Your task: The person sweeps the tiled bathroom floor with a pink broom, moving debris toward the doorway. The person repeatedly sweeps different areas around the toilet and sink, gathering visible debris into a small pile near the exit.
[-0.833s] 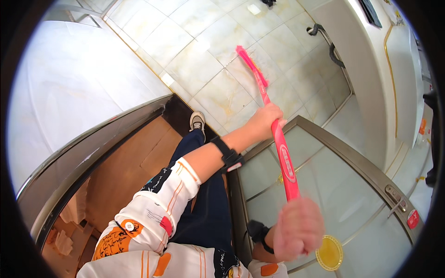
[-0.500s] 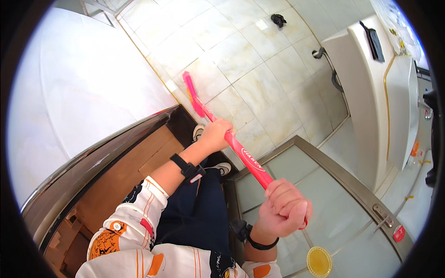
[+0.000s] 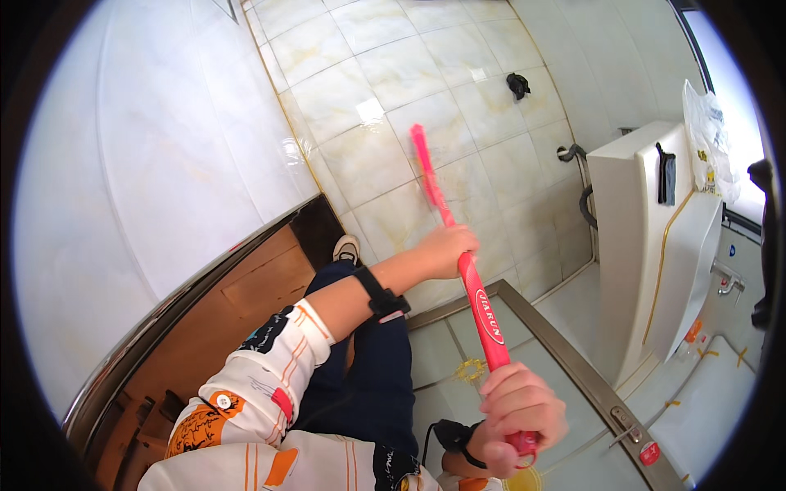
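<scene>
evidently, the left hand (image 3: 449, 250) and right hand (image 3: 522, 411) are clamping their fingers around a pink brush (image 3: 475, 288) that is reaching over the tiled floor (image 3: 327, 98), where brushing is seemingly going on, a black crumpled thing (image 3: 517, 86) is lying beyond, and nothing is showing how much is finished or left.

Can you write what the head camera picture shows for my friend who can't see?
A person's left hand and right hand grip a long-handled pink scrub brush over a marble-patterned tile floor. Farther off lies a crumpled black bundle; a metal-framed glass door is at lower right.
</scene>
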`<state>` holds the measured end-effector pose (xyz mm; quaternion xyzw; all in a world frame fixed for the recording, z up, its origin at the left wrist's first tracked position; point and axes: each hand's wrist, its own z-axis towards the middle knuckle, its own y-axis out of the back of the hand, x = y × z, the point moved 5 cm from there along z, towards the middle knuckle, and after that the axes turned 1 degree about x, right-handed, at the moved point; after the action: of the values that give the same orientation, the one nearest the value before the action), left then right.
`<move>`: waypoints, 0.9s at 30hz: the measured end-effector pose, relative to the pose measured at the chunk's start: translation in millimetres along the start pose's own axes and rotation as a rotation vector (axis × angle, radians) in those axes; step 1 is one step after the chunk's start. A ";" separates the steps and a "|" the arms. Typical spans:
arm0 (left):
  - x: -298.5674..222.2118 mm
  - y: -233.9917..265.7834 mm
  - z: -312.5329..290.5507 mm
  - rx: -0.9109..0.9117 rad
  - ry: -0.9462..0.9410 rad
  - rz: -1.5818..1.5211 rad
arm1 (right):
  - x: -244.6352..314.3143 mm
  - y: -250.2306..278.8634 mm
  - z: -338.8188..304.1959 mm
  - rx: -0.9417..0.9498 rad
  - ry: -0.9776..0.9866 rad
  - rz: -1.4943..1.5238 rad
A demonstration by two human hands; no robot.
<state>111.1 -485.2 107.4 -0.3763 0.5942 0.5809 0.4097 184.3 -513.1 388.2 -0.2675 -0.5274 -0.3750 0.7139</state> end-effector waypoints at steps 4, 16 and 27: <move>22.3 50.9 -11.8 0.032 0.100 0.240 | -15.4 23.9 18.7 -0.177 -0.059 0.117; 125.1 60.6 19.6 -0.472 0.251 0.276 | -159.1 50.8 55.7 -0.121 -0.171 0.067; 13.8 -52.8 170.0 -0.366 0.036 -0.041 | -72.8 171.4 97.7 0.068 -0.016 -0.038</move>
<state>163.0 -317.2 76.3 -0.4671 0.4782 0.6638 0.3355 258.6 -320.0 350.5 -0.2360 -0.5506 -0.3681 0.7111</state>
